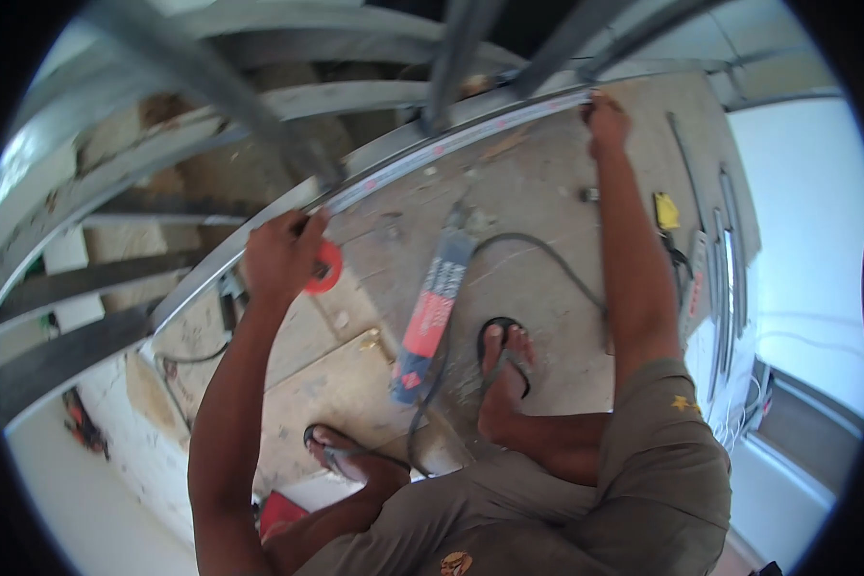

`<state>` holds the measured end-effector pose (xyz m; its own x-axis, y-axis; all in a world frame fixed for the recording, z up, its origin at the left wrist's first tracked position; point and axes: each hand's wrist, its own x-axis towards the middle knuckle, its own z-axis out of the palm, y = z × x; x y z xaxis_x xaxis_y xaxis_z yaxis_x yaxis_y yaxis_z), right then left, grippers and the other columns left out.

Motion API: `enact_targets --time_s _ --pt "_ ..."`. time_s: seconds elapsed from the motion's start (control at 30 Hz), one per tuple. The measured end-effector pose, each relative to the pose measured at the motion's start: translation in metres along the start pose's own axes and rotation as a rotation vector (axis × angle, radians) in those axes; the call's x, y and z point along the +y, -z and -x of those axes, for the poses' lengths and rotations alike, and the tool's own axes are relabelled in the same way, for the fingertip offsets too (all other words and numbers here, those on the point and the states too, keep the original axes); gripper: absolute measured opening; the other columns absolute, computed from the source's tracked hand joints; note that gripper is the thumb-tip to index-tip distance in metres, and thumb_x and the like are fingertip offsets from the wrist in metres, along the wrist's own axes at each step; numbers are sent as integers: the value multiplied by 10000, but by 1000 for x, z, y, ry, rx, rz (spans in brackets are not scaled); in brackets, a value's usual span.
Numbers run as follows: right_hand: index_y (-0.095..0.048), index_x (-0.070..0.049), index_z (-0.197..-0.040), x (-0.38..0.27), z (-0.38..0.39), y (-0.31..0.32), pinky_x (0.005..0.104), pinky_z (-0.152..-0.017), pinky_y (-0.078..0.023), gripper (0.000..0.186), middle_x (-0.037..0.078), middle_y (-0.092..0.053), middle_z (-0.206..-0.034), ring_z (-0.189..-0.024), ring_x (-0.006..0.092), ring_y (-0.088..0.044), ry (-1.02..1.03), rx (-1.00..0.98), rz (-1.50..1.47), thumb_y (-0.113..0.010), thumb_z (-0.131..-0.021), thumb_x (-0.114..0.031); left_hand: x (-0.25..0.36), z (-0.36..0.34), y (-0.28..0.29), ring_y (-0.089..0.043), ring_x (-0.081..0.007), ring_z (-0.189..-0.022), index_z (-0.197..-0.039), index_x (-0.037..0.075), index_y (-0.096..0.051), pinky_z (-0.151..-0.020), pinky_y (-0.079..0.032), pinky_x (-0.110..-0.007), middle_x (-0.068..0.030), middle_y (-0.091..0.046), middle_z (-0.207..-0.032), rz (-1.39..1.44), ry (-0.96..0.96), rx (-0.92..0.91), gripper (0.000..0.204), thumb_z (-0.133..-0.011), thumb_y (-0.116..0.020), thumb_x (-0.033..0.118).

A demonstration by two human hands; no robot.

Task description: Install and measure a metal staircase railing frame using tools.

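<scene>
Between my hands a white tape strip [451, 144] with small red marks is stretched along a grey metal rail [197, 293]. My left hand [280, 257] is closed at the strip's near left end, on a tape roll with a red core [327, 268] that shows below the fingers. At the far right end my right hand [608, 125] pinches the other end of the strip against the rail. The fingertips of both hands are partly hidden.
Grey metal bars [456, 62] rise close in front of the rail. A blue and red tube [432, 317] and a dark cord [547, 254] lie near my sandalled feet. Metal rods [730, 278] and a yellow object [666, 211] lie at the right.
</scene>
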<state>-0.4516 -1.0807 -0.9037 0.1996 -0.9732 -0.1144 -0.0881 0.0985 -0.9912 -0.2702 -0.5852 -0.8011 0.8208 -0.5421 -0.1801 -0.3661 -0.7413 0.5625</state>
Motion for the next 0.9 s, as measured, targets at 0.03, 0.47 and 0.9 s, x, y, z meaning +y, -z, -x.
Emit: enact_targets --time_s 0.03,0.47,0.9 --pt "-673 -22 -982 -2 18 -17 279 -602 -553 96 54 -656 -823 -662 143 -626 -10 36 -63 -651 -928 -99 -3 3 1 -711 -296 -683 -830 34 -740 -664 -543 -390 -147 -707 -714 9 -18 -4 440 -884 -654 462" --pt "-667 -1 -1004 -21 6 -19 281 -572 -540 151 60 -654 -846 -691 146 -636 82 93 -7 -638 -933 -131 12 -6 -14 -722 -315 -739 -1141 132 -663 -663 -544 -397 -169 -731 -843 134 -40 75 310 -914 -659 343" --pt "-668 -47 -1175 -22 17 -15 272 -619 -555 225 54 -682 -902 -708 136 -653 7 26 -25 -603 -965 -99 14 -18 -9 -703 -368 -780 -943 59 -686 -721 -536 -463 -176 -712 -790 -106 60 -8 362 -898 -629 414"
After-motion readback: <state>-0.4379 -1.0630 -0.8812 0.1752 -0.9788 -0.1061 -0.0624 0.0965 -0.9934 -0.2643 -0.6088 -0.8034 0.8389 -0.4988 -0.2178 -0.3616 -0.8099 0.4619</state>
